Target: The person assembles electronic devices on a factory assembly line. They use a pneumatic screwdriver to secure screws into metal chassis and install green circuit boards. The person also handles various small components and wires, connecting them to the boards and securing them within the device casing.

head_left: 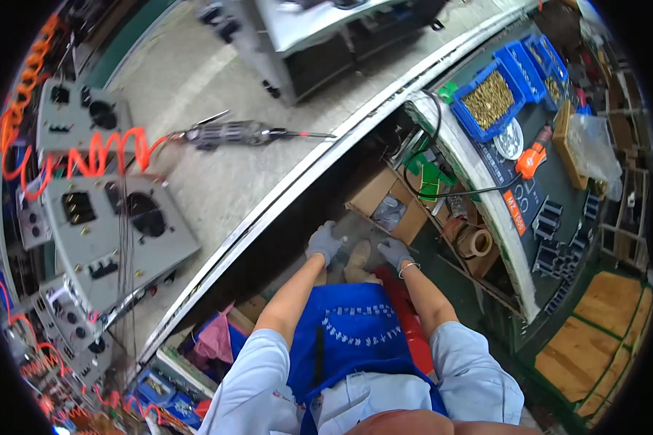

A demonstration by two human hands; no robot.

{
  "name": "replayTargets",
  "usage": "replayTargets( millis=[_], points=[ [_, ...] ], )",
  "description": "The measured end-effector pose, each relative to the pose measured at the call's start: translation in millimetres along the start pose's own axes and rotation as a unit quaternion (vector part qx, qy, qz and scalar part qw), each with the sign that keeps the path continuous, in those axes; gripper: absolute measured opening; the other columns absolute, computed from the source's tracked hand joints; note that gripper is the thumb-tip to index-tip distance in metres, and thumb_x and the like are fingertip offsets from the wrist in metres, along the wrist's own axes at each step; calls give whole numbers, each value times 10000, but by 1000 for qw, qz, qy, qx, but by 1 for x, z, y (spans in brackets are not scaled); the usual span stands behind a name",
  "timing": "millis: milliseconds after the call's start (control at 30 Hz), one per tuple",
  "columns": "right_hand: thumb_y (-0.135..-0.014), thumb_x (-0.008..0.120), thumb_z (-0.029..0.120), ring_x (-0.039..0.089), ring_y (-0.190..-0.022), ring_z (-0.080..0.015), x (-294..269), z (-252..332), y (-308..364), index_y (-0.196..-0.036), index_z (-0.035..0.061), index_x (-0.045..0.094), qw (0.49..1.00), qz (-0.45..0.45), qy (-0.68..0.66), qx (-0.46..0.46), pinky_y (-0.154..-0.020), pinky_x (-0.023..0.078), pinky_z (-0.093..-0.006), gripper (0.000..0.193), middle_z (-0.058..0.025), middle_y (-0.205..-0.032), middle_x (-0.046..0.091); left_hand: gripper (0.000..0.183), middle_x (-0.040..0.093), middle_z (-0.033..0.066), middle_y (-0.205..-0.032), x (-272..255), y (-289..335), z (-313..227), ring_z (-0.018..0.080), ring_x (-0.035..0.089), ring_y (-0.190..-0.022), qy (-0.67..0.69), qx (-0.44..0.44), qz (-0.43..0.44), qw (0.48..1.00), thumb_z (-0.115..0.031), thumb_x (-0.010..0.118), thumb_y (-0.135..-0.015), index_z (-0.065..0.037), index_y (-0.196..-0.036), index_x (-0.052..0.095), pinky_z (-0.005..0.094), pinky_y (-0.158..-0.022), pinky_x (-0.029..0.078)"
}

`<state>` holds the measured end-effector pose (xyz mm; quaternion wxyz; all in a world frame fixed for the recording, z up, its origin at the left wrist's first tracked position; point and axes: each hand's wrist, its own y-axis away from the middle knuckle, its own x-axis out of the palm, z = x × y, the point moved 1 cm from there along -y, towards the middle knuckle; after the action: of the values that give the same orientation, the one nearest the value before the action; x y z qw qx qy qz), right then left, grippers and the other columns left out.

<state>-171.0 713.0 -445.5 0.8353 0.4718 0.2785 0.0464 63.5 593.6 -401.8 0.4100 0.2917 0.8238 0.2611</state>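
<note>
My left hand (325, 242), in a grey glove, hangs in the dark gap in front of the grey bench, with its thumb apart from the fingers. Nothing can be made out in it. To its right is my right hand (395, 254), gloved alike and with a bracelet at the wrist. Its fingers look loosely stretched and empty. Just beyond the right hand stands an open cardboard box (370, 190) with a grey bundle (389, 212) inside. Between and below the hands a beige shoe (358, 255) shows on the floor. My blue apron (355, 326) covers my lap.
On the grey bench (247, 174) lies a power screwdriver (232, 133) with an orange coiled cord; grey metal housings (123, 239) stand at left. The right-hand bench carries a blue bin of brass screws (488, 100), an orange tool (532, 159) and dark metal parts (551, 217). A tape roll (479, 242) sits below.
</note>
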Motion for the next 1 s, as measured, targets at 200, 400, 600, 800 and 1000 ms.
replayTargets(
  millis=[200, 400, 600, 800, 1000],
  points=[
    [-796, 547, 522, 532, -1063, -401, 14, -33, -71, -1126, -9, 571, 971, -230, 58, -20, -918, 416, -431, 625, -290, -1113, 559, 767, 559, 233, -1167, 54, -81, 2, 344, 566, -1051, -21, -46, -43, 998, -512, 703, -691, -14, -1231, 482, 380, -886, 463],
    [-754, 568, 603, 550, -1040, -365, -3, -102, -167, -1100, 7, 590, 979, -158, -101, 75, -843, 458, -437, 689, -237, -1107, 575, 820, 577, 217, -1137, 126, -180, 23, 309, 609, -960, 172, -187, 18, 967, -627, 648, -697, 5, -1202, 517, 376, -793, 509],
    [-717, 684, 537, 553, -960, -252, 25, -92, -134, -1203, 71, 534, 764, -260, -516, 288, -629, 507, -425, 690, -99, -1115, 572, 735, 634, 150, -1036, 183, -243, 63, 223, 620, -946, 457, -209, 109, 857, -608, 645, -727, -36, -1177, 545, 376, -756, 524],
    [-719, 686, 546, 528, -985, -230, 35, -111, -141, -1257, 191, 471, 689, -182, -643, 281, -631, 496, -408, 680, -8, -1149, 549, 533, 629, 26, -1076, 221, -320, 84, 177, 599, -959, 497, -154, 205, 829, -508, 585, -837, -117, -1197, 549, 330, -772, 521],
    [-863, 570, 386, 441, -1188, -296, 55, -135, -204, -1276, 82, 450, 713, -324, -621, -7, -913, 444, -432, 527, -119, -1292, 478, 420, 637, 16, -1027, 232, -418, 48, 154, 605, -878, 474, -42, 132, 870, -447, 552, -875, -114, -1127, 595, 306, -754, 508]
  ],
)
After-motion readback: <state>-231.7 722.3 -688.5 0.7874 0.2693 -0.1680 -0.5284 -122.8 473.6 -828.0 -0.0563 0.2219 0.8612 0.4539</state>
